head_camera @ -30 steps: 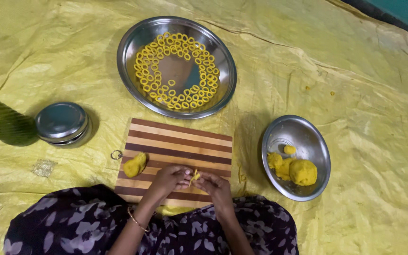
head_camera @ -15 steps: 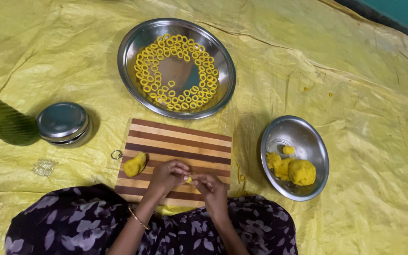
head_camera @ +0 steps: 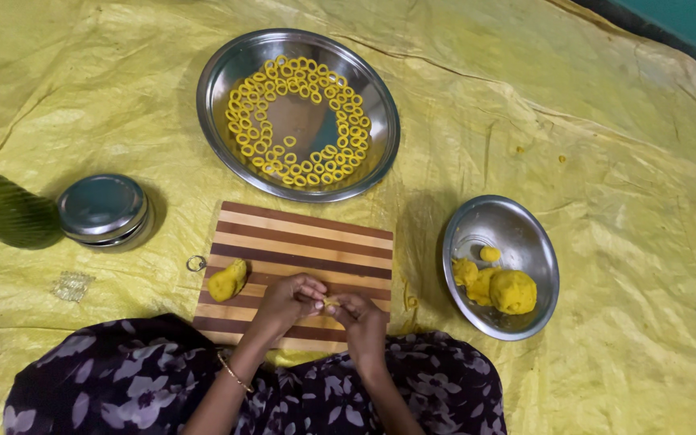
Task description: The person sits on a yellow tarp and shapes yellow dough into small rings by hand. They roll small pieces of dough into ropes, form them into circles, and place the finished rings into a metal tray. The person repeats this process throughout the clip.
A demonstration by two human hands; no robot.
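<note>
Both hands met over the striped cutting board (head_camera: 300, 242), left hand (head_camera: 287, 300) and right hand (head_camera: 362, 312) each with a fingertip grip closed on a small yellow dough bit (head_camera: 330, 302) pinched between them. A dough lump (head_camera: 227, 280) sat on the board's left edge. Big steel plate (head_camera: 227, 72) of dough rings (head_camera: 300, 121) lay beyond, smaller bowl (head_camera: 517, 229) with dough balls (head_camera: 513, 292) to the right, lidded tin (head_camera: 102, 209) left, all on a yellow sheet (head_camera: 606, 145).
</note>
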